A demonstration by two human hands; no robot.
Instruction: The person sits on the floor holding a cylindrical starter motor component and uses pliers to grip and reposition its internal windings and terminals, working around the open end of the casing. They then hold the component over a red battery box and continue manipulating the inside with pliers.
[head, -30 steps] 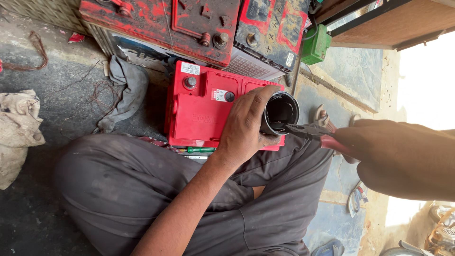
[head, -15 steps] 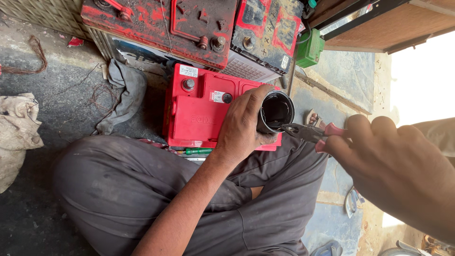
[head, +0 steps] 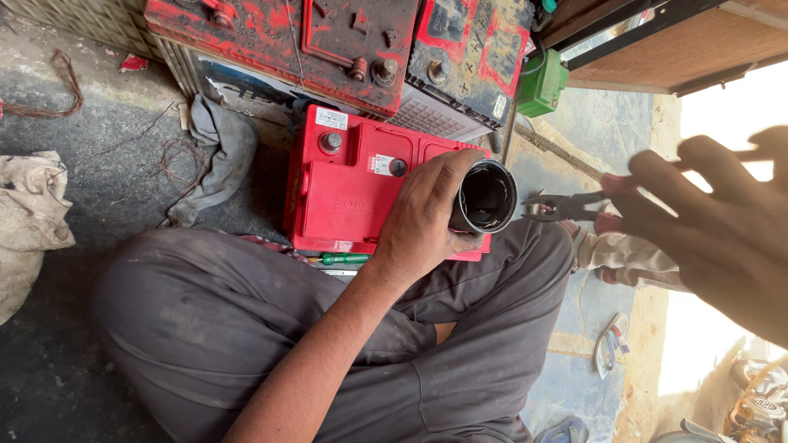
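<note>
Stained grey concrete floor [head: 107, 148]; wooden bench [head: 698, 45] above — glaring daylight at right

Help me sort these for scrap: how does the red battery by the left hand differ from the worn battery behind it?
The red battery looks clean and evenly red; the worn battery is scuffed, its red paint patchy and dark. The red battery sits lower, beside the left hand; the worn one rests higher, atop a box. Both are red-topped with round terminals.

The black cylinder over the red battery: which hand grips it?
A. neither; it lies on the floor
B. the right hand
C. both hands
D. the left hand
D: the left hand wraps the black cylinder, while the right hand holds pliers beside it.
</note>
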